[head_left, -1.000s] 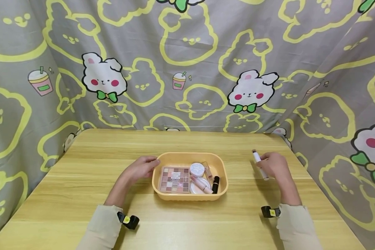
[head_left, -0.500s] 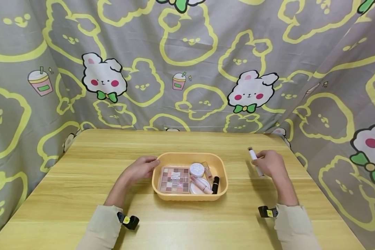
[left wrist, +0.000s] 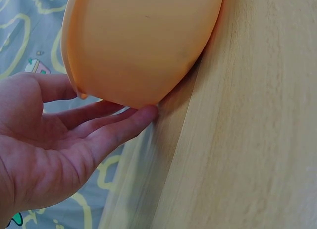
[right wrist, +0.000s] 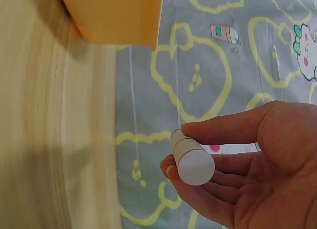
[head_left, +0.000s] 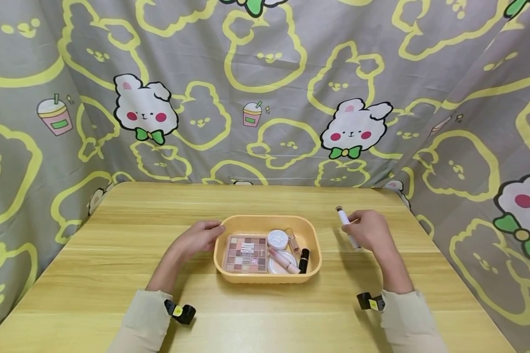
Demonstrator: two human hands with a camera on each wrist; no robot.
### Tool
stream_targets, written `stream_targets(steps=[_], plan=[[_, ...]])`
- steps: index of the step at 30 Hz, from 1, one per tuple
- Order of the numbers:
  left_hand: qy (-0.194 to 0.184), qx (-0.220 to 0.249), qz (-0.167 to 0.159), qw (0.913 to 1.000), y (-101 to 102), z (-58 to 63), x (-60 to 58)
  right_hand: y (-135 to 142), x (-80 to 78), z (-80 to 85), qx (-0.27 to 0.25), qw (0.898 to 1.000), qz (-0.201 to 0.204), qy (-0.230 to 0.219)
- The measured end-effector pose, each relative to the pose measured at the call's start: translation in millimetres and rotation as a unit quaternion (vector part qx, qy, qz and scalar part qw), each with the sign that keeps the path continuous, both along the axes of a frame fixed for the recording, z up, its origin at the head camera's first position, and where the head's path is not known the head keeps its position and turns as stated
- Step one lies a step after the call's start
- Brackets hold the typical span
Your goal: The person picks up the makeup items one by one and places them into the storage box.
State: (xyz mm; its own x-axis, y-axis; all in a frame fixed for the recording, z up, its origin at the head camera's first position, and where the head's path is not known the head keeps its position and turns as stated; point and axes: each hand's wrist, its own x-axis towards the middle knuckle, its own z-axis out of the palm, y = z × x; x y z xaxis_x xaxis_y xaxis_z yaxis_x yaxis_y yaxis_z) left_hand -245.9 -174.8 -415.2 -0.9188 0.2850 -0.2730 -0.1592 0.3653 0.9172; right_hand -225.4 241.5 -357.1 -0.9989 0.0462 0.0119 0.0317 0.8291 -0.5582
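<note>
In the head view, my right hand (head_left: 371,229) pinches a slim white makeup stick (head_left: 344,217) with a brownish end, tilted above the table right of the basket. From the right wrist, its round white end (right wrist: 196,167) faces the camera, between thumb and fingers. My left hand (head_left: 198,237) holds the left end of the yellow-orange plastic basket (head_left: 268,278), thumb at the rim and fingers (left wrist: 124,127) against the outer wall. Inside lie an eyeshadow palette (head_left: 246,255), a white round case (head_left: 278,239), a pink tube (head_left: 284,261), and a black tube (head_left: 304,261).
Also in the basket are a second round white compact (head_left: 276,268), partly under the pink tube, and a small clear-and-pink tube (head_left: 293,241). The wooden table (head_left: 247,318) ends at a patterned grey curtain (head_left: 287,166) behind and at both sides.
My right hand has moved left toward the basket, carrying the white makeup stick. The left hand and the basket have stayed in place.
</note>
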Motion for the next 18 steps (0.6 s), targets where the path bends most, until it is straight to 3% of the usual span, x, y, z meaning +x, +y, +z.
stream_targets(steps=[18], plan=[[0.002, -0.002, 0.004, 1.0, 0.8, 0.0, -0.5, -15.4, 3.6, 8.4, -0.01, 1.0, 0.005, -0.001]])
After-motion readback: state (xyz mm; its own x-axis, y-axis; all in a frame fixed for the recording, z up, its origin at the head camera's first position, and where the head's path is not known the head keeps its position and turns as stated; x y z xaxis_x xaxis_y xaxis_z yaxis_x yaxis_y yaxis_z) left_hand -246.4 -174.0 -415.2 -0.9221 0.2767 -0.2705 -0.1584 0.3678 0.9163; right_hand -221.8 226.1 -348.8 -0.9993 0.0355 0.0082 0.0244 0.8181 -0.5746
